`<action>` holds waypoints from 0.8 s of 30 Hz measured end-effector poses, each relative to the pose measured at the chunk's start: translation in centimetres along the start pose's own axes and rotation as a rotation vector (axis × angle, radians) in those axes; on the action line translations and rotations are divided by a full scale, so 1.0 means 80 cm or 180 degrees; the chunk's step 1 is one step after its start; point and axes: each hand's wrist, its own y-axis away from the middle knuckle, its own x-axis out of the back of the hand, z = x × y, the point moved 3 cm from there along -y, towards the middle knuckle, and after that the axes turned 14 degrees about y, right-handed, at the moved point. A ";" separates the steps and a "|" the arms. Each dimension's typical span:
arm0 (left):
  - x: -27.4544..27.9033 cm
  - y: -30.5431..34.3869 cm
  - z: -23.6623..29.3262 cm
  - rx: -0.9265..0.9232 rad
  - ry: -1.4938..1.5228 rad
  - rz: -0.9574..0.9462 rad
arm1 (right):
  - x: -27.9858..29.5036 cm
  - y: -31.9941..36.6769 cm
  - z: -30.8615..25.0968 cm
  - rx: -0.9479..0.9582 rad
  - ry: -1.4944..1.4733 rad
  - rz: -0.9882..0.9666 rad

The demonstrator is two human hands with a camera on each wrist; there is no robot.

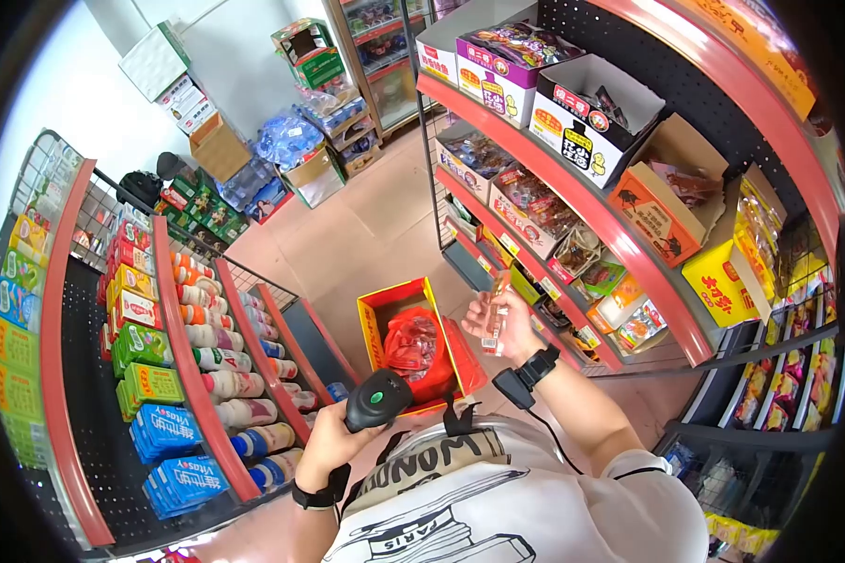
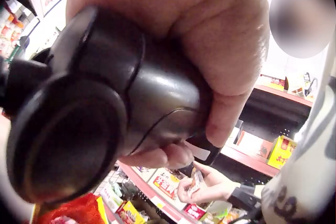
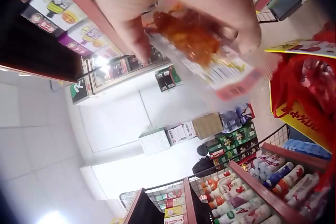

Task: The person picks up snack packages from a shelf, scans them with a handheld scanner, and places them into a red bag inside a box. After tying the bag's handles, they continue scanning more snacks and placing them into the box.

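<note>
My left hand (image 1: 329, 445) grips a black handheld barcode scanner (image 1: 376, 403) with a green mark on top. Fingers and thumb wrap its body in the left wrist view, where the scanner (image 2: 163, 90) fills the middle. Farther right and forward, my right hand (image 1: 517, 330) pinches a small clear snack packet (image 1: 497, 317). Up close, that packet (image 3: 191, 43) shows orange-brown food inside and a barcode on its white lower part. Between the hands on the floor stands a yellow-and-red carton (image 1: 370, 324), holding a red plastic bag (image 1: 411, 340) with packets in it.
Shelving (image 1: 573, 258) with open snack boxes rises along the right. A left rack (image 1: 183, 361) bears drink cartons and bottles. Boxes (image 1: 197, 202) and blue-wrapped bottles (image 1: 291, 141) stand at the back, near a glass-fronted cabinet (image 1: 385, 47). Tiled floor (image 1: 357, 225) runs between the shelves.
</note>
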 end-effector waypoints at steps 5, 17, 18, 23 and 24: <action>-0.008 -0.006 0.005 -0.0117 0.0283 -0.0049 | -0.026 0.014 -0.008 0.0292 0.0795 0.0366; -0.024 -0.013 0.023 0.0164 0.0501 -0.0004 | -0.060 0.032 -0.007 0.0627 0.2004 0.0254; -0.025 -0.013 0.025 0.0072 0.0449 -0.0041 | -0.055 0.029 -0.006 0.0672 0.2061 0.0225; -0.030 -0.011 0.039 -0.0096 0.0477 -0.0051 | -0.051 0.029 -0.003 0.0734 0.2269 0.0145; -0.030 -0.010 0.041 -0.0082 0.0496 -0.0052 | -0.050 0.029 -0.003 0.0721 0.2284 0.0152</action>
